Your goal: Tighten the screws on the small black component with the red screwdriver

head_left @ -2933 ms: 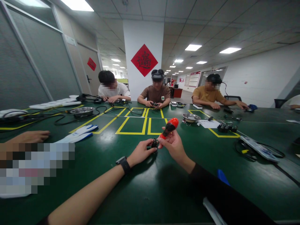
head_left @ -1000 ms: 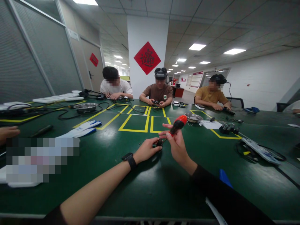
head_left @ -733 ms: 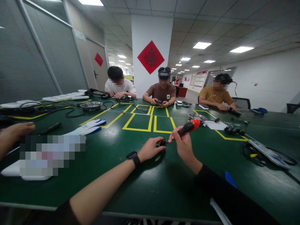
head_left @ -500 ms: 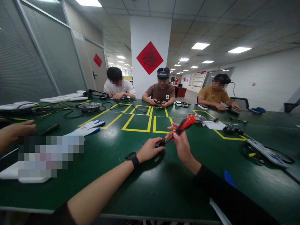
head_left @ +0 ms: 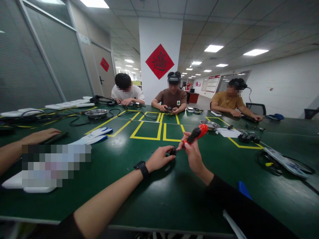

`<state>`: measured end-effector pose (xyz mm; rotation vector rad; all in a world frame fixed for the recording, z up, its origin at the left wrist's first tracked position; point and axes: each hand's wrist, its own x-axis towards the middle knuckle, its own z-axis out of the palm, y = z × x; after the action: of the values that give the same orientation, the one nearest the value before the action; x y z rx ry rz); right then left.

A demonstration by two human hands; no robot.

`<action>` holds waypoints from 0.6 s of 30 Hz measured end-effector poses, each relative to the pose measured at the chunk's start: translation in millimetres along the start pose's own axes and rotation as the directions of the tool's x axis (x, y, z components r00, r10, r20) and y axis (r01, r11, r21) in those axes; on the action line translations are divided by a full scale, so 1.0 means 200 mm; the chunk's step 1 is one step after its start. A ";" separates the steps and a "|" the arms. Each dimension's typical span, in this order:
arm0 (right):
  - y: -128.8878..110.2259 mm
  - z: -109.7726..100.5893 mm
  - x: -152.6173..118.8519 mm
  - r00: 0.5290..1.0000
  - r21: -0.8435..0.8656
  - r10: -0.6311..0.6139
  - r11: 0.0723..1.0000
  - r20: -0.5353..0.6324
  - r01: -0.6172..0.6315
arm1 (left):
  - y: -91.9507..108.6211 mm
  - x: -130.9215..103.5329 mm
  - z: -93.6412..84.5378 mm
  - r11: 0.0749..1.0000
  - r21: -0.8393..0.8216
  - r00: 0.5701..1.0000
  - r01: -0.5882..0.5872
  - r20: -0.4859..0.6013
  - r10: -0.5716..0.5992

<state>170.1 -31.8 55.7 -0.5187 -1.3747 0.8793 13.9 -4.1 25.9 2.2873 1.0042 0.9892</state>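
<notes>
My left hand (head_left: 160,158) is closed on a small black part (head_left: 173,151) with a metallic-looking top, holding it at the green tabletop (head_left: 139,199). The part's exact kind is too small to make out. In my right hand (head_left: 193,154) is a screwdriver (head_left: 197,133) with a red and black handle, tilted so the handle points up and right. Its tip end lies toward the black part; whether the two touch I cannot tell. A black watch (head_left: 142,169) sits on my left wrist.
White-and-blue gloves (head_left: 97,134) lie at left, near another person's hand (head_left: 46,135). Metal bowls (head_left: 96,114) (head_left: 209,124), black blocks (head_left: 249,137), white paper (head_left: 228,132) and coiled cable (head_left: 269,164) are on the table. Several people sit opposite.
The other person's hand at left has reached right onto a dark tool. My right fingers have shifted slightly on the screwdriver; my left hand stays nearly still.
</notes>
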 end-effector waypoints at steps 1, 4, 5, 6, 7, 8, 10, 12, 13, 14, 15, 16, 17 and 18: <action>-0.01 0.00 0.00 1.000 -0.024 -0.005 1.000 0.005 0.005 | 0.00 0.00 0.00 1.000 0.003 1.000 -0.002 0.000 0.002; -0.02 0.01 0.00 0.998 -0.130 -0.052 0.990 -0.031 0.048 | 0.00 0.00 0.00 1.000 0.011 1.000 -0.004 -0.001 0.004; -0.03 0.01 0.01 0.996 -0.158 -0.070 0.986 -0.057 0.060 | -0.01 0.00 0.00 1.000 0.015 1.000 -0.003 -0.004 0.003; -0.03 0.01 0.01 0.993 -0.178 -0.084 0.982 -0.084 0.068 | -0.01 0.00 0.00 1.000 0.018 1.000 -0.001 -0.007 0.002; -0.03 0.01 0.01 0.991 -0.188 -0.087 0.980 -0.097 0.067 | -0.01 0.00 0.00 1.000 0.020 1.000 -0.002 -0.007 0.002; -0.03 0.01 0.01 0.992 -0.184 -0.079 0.981 -0.094 0.061 | -0.01 0.00 0.00 1.000 0.020 1.000 -0.003 -0.005 0.003; -0.01 0.01 0.01 0.997 -0.145 -0.055 0.988 -0.058 0.046 | -0.01 0.00 0.00 1.000 0.018 1.000 -0.007 0.003 0.007; 0.00 0.01 0.01 0.999 -0.081 -0.037 0.996 -0.030 0.034 | -0.01 0.00 0.00 1.000 0.017 1.000 -0.007 0.004 0.007; 0.00 0.01 0.01 0.999 -0.048 -0.028 0.999 -0.032 0.026 | -0.01 0.00 0.00 1.000 0.018 1.000 -0.005 0.001 0.005; 0.00 0.01 0.00 0.999 -0.023 -0.021 1.000 -0.040 0.020 | -0.01 0.00 0.00 1.000 0.018 1.000 -0.003 0.000 0.003; 0.00 0.01 0.00 0.999 -0.013 -0.016 1.000 -0.046 0.016 | -0.01 0.00 0.00 1.000 0.017 1.000 -0.003 0.001 0.003; 0.00 0.01 0.00 0.999 -0.027 -0.015 1.000 -0.041 0.014 | -0.01 0.00 0.00 1.000 0.014 1.000 -0.004 0.003 0.004; -0.01 0.01 0.00 1.000 -0.069 -0.022 0.997 -0.022 0.020 | -0.01 0.00 0.00 1.000 0.010 1.000 -0.005 0.004 0.005; -0.02 0.00 0.01 0.999 -0.140 -0.038 0.989 0.009 0.039 | -0.01 0.00 0.00 1.000 0.006 1.000 -0.005 0.004 0.005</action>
<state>170.4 -33.0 59.2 -0.5954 -1.4541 0.7574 13.4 -2.8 24.7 2.2973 1.0016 0.9839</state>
